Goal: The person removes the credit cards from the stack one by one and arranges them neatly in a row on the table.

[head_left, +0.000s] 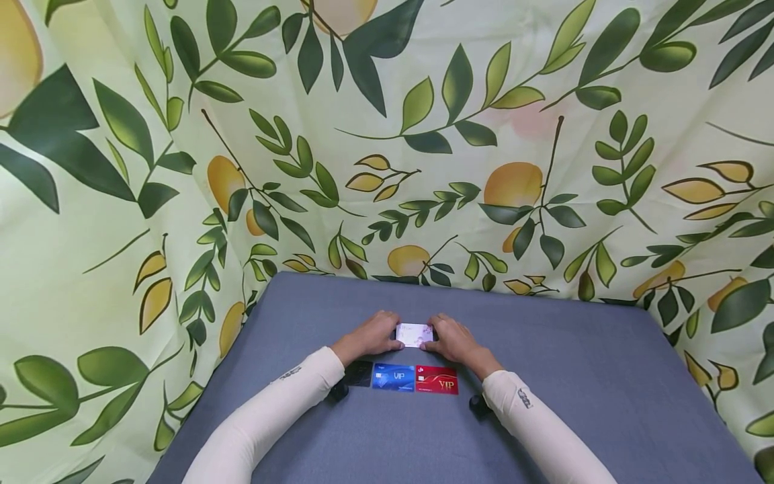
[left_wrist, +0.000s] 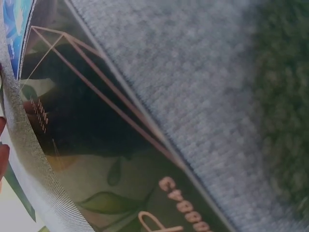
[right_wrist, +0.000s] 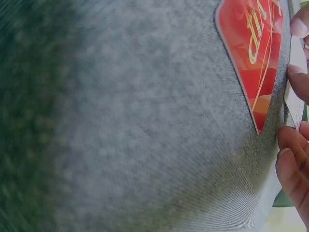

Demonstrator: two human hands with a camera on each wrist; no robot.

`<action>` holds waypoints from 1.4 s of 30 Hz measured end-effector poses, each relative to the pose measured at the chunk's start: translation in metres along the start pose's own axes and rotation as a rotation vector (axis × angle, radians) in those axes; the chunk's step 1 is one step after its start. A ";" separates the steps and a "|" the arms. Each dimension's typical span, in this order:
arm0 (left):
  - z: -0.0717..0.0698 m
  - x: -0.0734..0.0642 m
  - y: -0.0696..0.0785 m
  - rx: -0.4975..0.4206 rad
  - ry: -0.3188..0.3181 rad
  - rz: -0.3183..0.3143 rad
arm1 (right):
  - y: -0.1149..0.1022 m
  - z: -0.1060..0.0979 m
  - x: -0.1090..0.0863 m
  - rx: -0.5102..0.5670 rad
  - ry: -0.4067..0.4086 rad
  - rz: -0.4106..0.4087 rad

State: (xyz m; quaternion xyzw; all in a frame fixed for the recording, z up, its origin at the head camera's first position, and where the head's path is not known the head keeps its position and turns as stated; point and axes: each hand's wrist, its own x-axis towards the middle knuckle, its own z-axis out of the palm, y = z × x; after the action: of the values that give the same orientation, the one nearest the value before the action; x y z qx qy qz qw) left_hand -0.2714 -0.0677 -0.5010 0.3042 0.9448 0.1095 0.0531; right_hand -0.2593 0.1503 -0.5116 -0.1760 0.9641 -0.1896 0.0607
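A white card with a pinkish floral print (head_left: 414, 335) is between my two hands. My left hand (head_left: 377, 333) grips its left end, thumb at the near edge and fingers at the far edge. The right end is pinched the same way by my right hand (head_left: 453, 338); the right wrist view shows its fingers (right_wrist: 289, 164) beside the white card (right_wrist: 293, 104). Just nearer lie a black card (head_left: 361, 374), a blue VIP card (head_left: 394, 378) and a red VIP card (head_left: 437, 380) in a row. My left wrist partly covers the black card, which fills much of the left wrist view (left_wrist: 106, 130).
Everything lies on a table with a grey-blue cloth (head_left: 544, 349). A leaf-and-fruit patterned curtain (head_left: 423, 168) hangs behind the table and along its sides. Dark wrist cameras (head_left: 480, 406) sit under both white sleeves, close to the row of cards.
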 end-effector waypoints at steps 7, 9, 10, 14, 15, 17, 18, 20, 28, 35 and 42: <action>0.000 0.000 0.001 -0.003 -0.021 -0.014 | 0.000 0.000 -0.001 0.032 -0.009 0.022; 0.000 0.000 0.000 -0.002 -0.006 0.003 | 0.001 0.000 0.000 0.033 -0.009 0.024; 0.000 0.000 0.000 0.000 0.002 0.012 | 0.001 0.000 0.000 0.033 -0.009 0.024; -0.001 0.001 0.000 0.005 0.015 0.033 | 0.003 -0.002 -0.001 0.028 -0.018 0.023; -0.001 0.001 0.000 0.006 0.014 0.033 | 0.003 -0.003 -0.001 0.029 -0.018 0.021; -0.001 0.001 0.000 0.008 0.010 0.030 | 0.003 -0.004 -0.001 0.033 -0.015 0.020; -0.001 0.001 0.000 0.010 0.009 0.029 | 0.003 -0.005 -0.001 0.036 -0.014 0.020; -0.001 0.001 0.000 0.010 0.005 0.025 | 0.003 -0.006 -0.001 0.033 -0.011 0.020; -0.002 0.000 0.002 0.009 -0.013 0.005 | 0.003 -0.008 -0.001 0.002 0.001 -0.005; -0.004 -0.002 0.004 0.005 -0.019 -0.005 | 0.003 -0.011 -0.002 -0.014 0.011 -0.022; -0.005 -0.004 0.008 0.011 -0.026 -0.016 | 0.005 -0.012 -0.005 -0.037 0.026 -0.049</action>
State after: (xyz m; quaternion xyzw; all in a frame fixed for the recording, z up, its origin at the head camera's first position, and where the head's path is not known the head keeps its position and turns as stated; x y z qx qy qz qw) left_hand -0.2645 -0.0645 -0.4941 0.2981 0.9471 0.0998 0.0648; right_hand -0.2583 0.1606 -0.5024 -0.1980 0.9636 -0.1752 0.0402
